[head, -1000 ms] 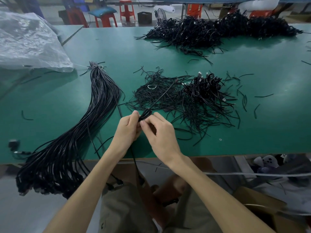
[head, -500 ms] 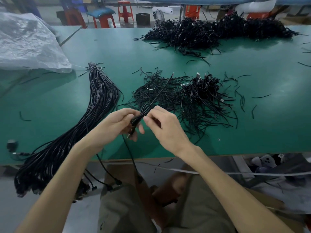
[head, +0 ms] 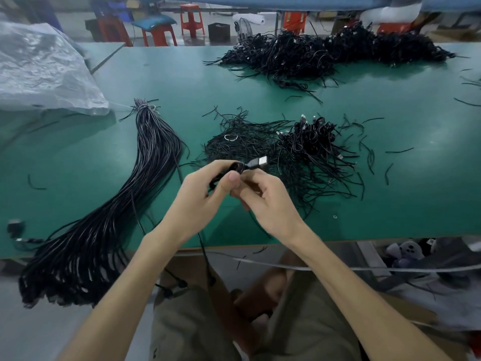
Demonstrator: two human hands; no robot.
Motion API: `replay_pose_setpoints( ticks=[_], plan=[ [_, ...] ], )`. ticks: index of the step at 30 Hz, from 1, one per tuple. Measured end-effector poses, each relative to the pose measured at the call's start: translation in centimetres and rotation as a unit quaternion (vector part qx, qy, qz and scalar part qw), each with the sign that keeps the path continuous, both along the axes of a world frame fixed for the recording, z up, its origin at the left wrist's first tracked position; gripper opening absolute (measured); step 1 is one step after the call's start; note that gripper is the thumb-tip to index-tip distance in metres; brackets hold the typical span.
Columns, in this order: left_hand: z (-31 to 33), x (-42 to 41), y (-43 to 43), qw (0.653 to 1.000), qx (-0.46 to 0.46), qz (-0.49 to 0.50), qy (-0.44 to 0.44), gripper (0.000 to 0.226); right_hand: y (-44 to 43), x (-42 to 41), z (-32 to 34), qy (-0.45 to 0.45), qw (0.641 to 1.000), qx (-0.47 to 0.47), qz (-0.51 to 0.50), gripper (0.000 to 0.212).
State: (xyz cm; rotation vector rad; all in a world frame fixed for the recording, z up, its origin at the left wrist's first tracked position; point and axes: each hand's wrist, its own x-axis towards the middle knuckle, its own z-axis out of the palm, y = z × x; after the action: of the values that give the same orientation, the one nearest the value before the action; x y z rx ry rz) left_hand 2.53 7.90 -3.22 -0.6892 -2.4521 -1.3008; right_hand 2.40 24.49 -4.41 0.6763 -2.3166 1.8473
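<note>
Black cable with a silver USB plug (head: 235, 168) is held above the near part of the green counter (head: 390, 204), folded into a small loop with the plug end sticking out to the right, toward the heap of short black wire ties (head: 250, 145). The left hand (head: 205, 194) grips the loop, its thumb pressed on top and its fingers curled beneath. The right hand (head: 268, 201) pinches the cable just beside that thumb, fingers bent. One strand of the cable hangs down from the hands past the counter's edge. A small pile of coiled black cables (head: 312, 136) lies just right of the ties, and a long tied bundle of black cables (head: 145, 162) lies well to the left
</note>
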Motion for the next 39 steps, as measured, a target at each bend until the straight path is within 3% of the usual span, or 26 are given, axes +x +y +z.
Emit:
replay_pose_setpoints(
  ticks=[3, 9, 11, 14, 20, 25, 29, 32, 34, 37, 39],
  plan=[
    [0.5, -0.3, 0.2, 0.995, -0.041, 0.081, 0.04, 0.04, 0.1, 0.3, -0.2, 0.019, 1.0, -0.007, -0.019, 0.023],
    [1.3, -0.9, 1.0, 0.987, -0.034, 0.135, -0.079, 0.046, 0.1, -0.1, -0.2, 0.092, 0.992, 0.049, -0.064, 0.024],
    [1.3, -1.2, 1.2, 0.981, 0.052, 0.094, -0.159, 0.043, 0.2, -0.2, -0.2, 0.118, 0.988, 0.077, -0.071, 0.023],
    [1.1, -1.1, 0.9, 0.94, 0.171, 0.029, -0.294, 0.039, 0.6, -0.4, -0.3, 0.128, 0.981, 0.131, -0.062, 0.023],
    [-0.2, -1.4, 1.1, 0.942, 0.081, 0.07, -0.317, 0.037, 1.3, 0.1, -0.6, 0.139, 0.964, 0.224, -0.042, 0.023],
    [-0.7, -1.6, 0.5, 0.934, -0.031, 0.061, -0.35, 0.042, 1.8, 0.5, -0.5, 0.292, 0.883, 0.369, -0.018, 0.011],
    [-0.4, -1.7, 0.2, 0.918, -0.078, 0.05, -0.385, 0.051, 2.1, 0.2, -0.2, 0.358, 0.826, 0.435, 0.01, 0.011],
    [-0.1, -1.5, 0.4, 0.921, -0.021, 0.017, -0.388, 0.046, 2.7, 0.1, 0.2, 0.357, 0.841, 0.407, -0.001, 0.01],
    [0.1, -1.2, -0.1, 0.92, 0.075, -0.025, -0.385, 0.035, 3.1, 0.2, 0.4, 0.325, 0.862, 0.388, -0.022, 0.016],
    [0.2, -1.0, -2.0, 0.882, 0.219, -0.139, -0.394, 0.031, 3.4, 0.3, 0.6, 0.264, 0.896, 0.353, -0.047, 0.021],
    [0.1, -0.7, -2.7, 0.882, 0.21, -0.2, -0.372, 0.04, 3.2, 0.4, 0.7, 0.24, 0.915, 0.321, -0.043, 0.022]
  ],
)
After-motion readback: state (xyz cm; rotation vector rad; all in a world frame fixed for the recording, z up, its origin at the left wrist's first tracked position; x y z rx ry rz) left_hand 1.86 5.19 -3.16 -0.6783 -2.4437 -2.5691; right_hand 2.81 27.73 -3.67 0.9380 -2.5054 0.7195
